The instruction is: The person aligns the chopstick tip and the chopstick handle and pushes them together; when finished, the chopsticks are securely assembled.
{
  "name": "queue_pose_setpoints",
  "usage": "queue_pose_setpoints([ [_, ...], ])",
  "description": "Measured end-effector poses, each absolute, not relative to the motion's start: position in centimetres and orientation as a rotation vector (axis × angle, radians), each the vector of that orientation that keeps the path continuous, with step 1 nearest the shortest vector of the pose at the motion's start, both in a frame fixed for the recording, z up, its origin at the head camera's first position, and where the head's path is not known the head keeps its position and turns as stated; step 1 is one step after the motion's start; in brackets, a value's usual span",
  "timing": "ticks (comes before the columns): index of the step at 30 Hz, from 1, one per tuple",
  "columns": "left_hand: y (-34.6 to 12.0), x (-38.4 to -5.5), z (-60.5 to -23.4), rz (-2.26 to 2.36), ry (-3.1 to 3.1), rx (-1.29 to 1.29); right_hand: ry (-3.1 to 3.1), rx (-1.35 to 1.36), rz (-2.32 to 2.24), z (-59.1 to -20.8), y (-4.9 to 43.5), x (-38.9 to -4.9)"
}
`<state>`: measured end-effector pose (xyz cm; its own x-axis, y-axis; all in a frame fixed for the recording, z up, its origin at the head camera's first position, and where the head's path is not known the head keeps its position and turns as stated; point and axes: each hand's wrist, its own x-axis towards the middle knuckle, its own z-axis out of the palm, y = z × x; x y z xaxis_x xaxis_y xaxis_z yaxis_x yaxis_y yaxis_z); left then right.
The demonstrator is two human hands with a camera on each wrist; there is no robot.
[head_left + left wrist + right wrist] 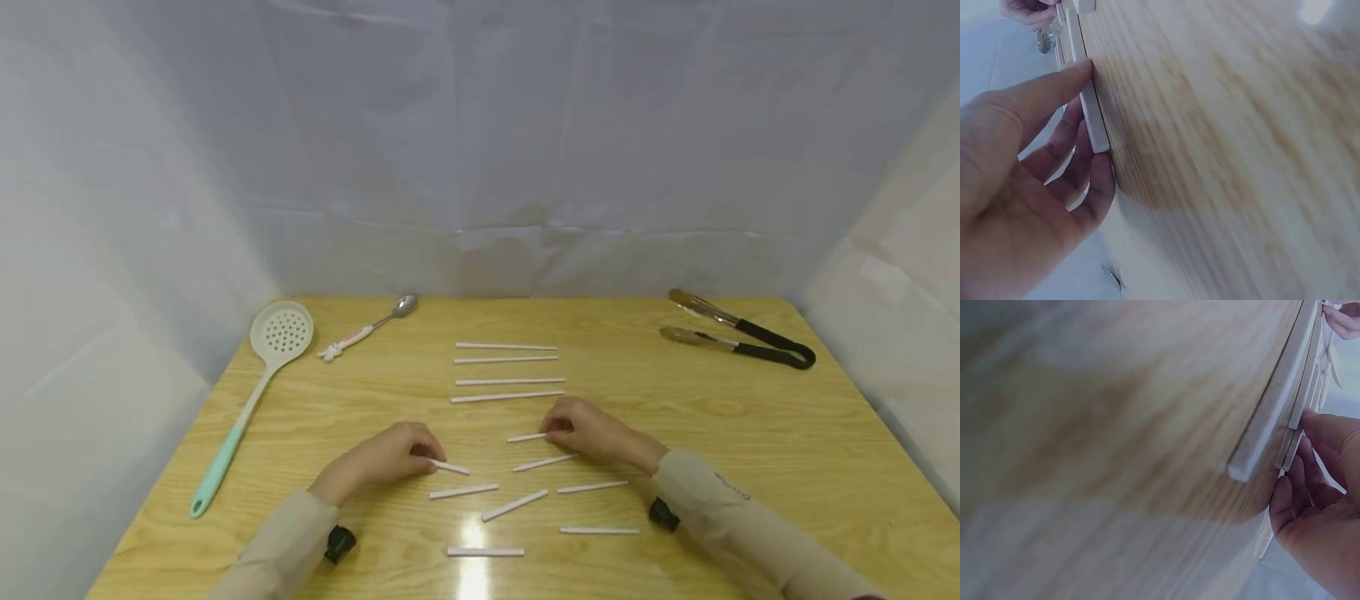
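On the table's left side my left hand point(390, 454) pinches the near end of a short white stick point(453, 468), which points rightward. In the left wrist view, thumb and fingers lie along that stick's point(1092, 119) squared edges. Opposite it, my right hand point(592, 429) pinches another short white stick point(527, 437) by its right end. Just below the right hand lies a third stick point(544, 462), its end near the fingers. In the right wrist view the right hand point(1329, 500) has its fingertips beside several sticks, a nearer stick point(1266, 406) lying apart from them.
Beyond the hands, long white strips point(507, 382) lie in roughly parallel rows. Several short sticks point(485, 552) are scattered nearer me. A slotted skimmer point(281, 332) and a spoon point(405, 306) lie at left, black-handled tongs point(776, 337) at back right. White sheeting surrounds the wooden table point(750, 417).
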<state>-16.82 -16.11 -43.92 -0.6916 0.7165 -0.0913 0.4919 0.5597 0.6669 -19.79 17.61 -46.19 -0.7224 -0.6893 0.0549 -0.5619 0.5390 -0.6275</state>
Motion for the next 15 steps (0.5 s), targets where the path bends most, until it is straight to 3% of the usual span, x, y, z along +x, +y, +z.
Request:
queue_pose_setpoints([
  [15,-12.9,-17.3,-44.0,1.114,2.509,0.892,2.659,-1.028,-1.18,-44.7,16.9,-19.2],
])
